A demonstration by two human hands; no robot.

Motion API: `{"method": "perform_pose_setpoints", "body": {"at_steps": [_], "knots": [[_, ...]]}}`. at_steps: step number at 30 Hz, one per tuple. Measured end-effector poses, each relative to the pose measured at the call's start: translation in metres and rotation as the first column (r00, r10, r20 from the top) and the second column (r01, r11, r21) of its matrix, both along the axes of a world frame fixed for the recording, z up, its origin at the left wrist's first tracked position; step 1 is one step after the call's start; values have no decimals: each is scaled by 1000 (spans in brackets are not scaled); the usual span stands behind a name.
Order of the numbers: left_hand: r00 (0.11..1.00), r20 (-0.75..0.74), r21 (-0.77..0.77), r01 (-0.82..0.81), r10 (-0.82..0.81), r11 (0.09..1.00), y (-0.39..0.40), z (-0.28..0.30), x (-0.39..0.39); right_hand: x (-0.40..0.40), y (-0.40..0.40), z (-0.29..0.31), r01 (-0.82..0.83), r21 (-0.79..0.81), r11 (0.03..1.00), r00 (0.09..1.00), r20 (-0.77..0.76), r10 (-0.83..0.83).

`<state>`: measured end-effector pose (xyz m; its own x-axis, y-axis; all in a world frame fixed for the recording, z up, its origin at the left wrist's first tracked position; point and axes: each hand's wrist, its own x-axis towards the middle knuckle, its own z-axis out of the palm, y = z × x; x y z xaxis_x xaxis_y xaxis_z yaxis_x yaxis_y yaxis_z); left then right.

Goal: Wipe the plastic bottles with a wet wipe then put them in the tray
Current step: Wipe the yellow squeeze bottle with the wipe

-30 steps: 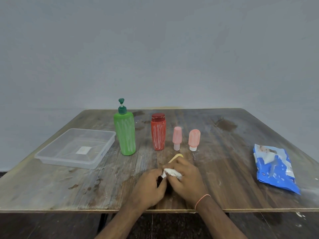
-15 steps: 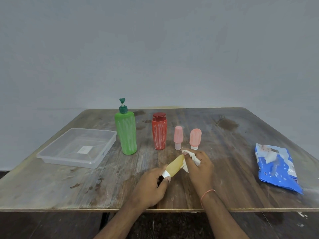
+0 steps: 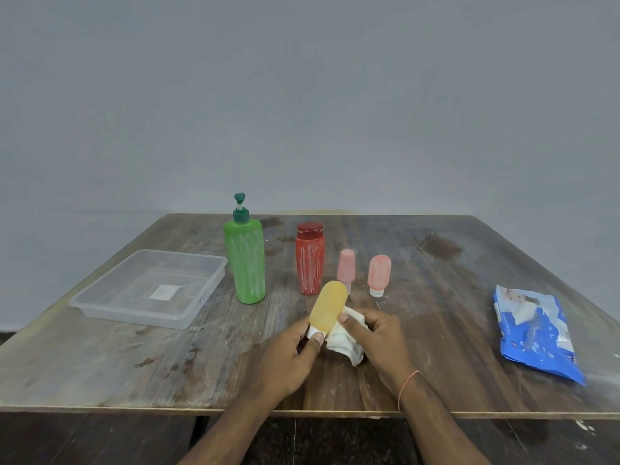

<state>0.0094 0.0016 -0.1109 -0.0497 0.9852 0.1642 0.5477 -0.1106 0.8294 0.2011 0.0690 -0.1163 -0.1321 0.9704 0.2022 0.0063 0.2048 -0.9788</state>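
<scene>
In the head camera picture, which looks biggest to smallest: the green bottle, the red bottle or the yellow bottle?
1. green bottle
2. red bottle and yellow bottle look alike; the yellow one is nearer the camera, so unsure.

Left hand (image 3: 291, 350) holds yellow bottle (image 3: 328, 306); right hand (image 3: 380, 340) presses wet wipe (image 3: 345, 340) against it.

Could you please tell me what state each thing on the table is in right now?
Yellow bottle: tilted, cap end held by the left hand.
Wet wipe: crumpled, gripped by the right hand, against the yellow bottle.
Green pump bottle: upright, streaked white.
Red bottle: upright, capped, streaked white.
Two pink bottles: standing on their caps.
Tray: holds no bottles.
Wipes pack: lying flat.
</scene>
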Motion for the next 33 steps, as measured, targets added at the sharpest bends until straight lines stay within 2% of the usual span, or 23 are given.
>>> {"method": "perform_pose_setpoints", "body": {"at_steps": [3,6,9,12,14,16,18,20,22,24,26,29,31,33], "knots": [[1000,-1,-13,-15,15,1000,1,-1,0,0,-2,-1,-26,-4,1000,997,70,26],[999,12,-21,-31,32,999,3,-1,-1,0,-1,-3,-56,56,997,980,196,44],[999,-7,-15,-38,38,999,2,0,0,-1,-1,-5,-64,91,994,965,259,39],[998,-42,-17,-48,47,999,1,-1,1,-2,0,-8,40,108,993,967,245,-66],[995,-82,-17,-59,57,998,2,0,2,-2,1,-8,130,94,987,975,166,-144],[990,-128,-14,-59,57,998,2,0,3,-3,0,-5,162,78,984,982,87,-168],[989,-136,-5,-50,49,999,0,2,5,-4,-3,-3,161,125,979,979,108,-175],[992,-123,8,-38,39,999,1,1,4,-5,-8,-3,125,238,963,962,209,-176],[994,-101,8,-33,33,999,1,2,4,-6,-13,-2,18,361,932,939,315,-141],[996,-81,21,-27,28,999,1,1,3,-7,-19,0,-96,400,911,920,386,-73],[997,-80,32,-20,22,999,1,2,4,-7,-19,2,-122,406,906,916,397,-55],[995,-102,20,-20,21,1000,0,3,4,-6,-18,1,4,439,898,908,374,-187],[992,-126,5,-10,10,1000,0,2,4,-6,-18,3,164,430,888,907,289,-307],[988,-151,-11,-12,10,1000,0,2,5,-5,-15,5,250,411,876,902,229,-365]]}}
